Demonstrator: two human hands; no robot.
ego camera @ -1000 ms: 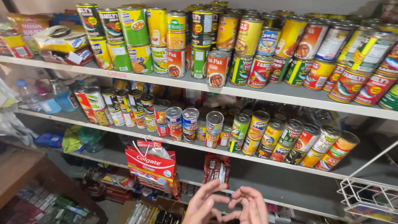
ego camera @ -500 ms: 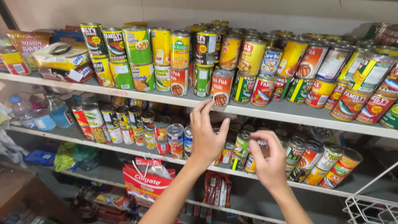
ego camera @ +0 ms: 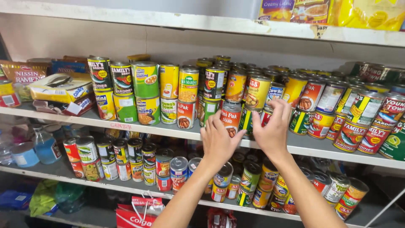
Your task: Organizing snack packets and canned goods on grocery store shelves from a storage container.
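Observation:
Both of my hands are raised to the middle shelf point(ego camera: 126, 126) of stacked tins. My left hand point(ego camera: 218, 141) has its fingers spread in front of a red tin point(ego camera: 231, 118) at the shelf's front edge, touching or almost touching it. My right hand point(ego camera: 274, 128) is open beside it, fingers reaching toward a green and yellow striped tin point(ego camera: 249, 119) and the red tins behind. Neither hand grips anything. Yellow tins point(ego camera: 258, 90) are stacked just above my fingers.
Green, yellow and red tins point(ego camera: 145, 95) fill the shelf's left half, with noodle packets point(ego camera: 25, 74) and a carton at far left. More tins point(ego camera: 126, 158) crowd the shelf below, beside blue bottles point(ego camera: 44, 145). Snack bags point(ego camera: 337, 10) sit on the top shelf.
Both hands rose from below the lower shelf up to the middle shelf and closed in on the red tin. The view tilted upward and moved nearer.

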